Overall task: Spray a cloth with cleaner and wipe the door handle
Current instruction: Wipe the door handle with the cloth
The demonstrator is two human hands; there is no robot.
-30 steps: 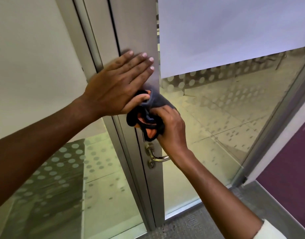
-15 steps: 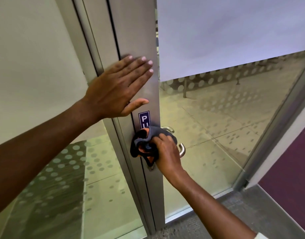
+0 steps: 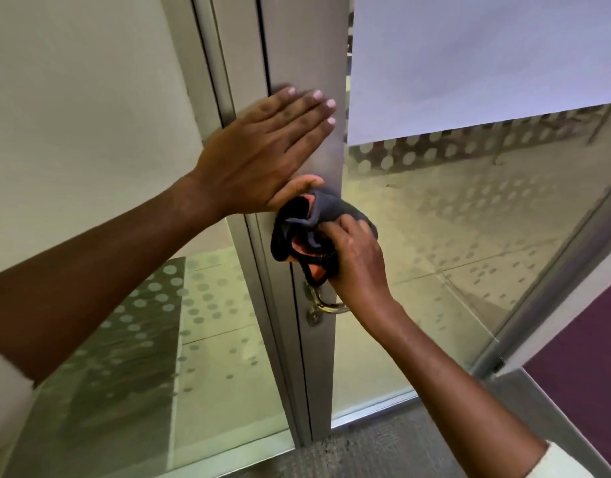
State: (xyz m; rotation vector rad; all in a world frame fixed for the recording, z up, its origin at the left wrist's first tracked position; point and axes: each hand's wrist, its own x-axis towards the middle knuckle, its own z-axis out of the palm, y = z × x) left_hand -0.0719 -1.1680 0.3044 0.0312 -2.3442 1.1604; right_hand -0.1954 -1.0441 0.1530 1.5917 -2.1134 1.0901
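So here's where I am with the wiping. Using the door handle [image 3: 326, 305] as my reference: my right hand [image 3: 357, 260] is just above it, fingers curled tight around a bunched-up cloth [image 3: 307, 222], grey with orange showing in the folds. The wad is pressed against the metal door stile [image 3: 318, 357], above the handle, not on the lever itself right now.

The cloth is soft and floppy, weighs basically nothing, and squashes into whatever shape I squeeze it into. Best way to hold it, I'd say, is what I'm doing: ball it up in the palm so a fat pad sticks out past the fingertips. Loose tails dangle down toward the handle, and those could snag on the lever. Whether it's damp I can't tell from looking.

The handle looks like smooth polished metal, curved, rigid and probably slick, so I'd wrap the cloth around the lever rather than just dab at it.

Further up from the handle, my left hand [image 3: 262, 157] is flat and wide open on the stile, holding nothing, just bracing the door, thumb touching the top of the cloth.

Beyond the handle there's frosted dotted door glass [image 3: 452, 236].
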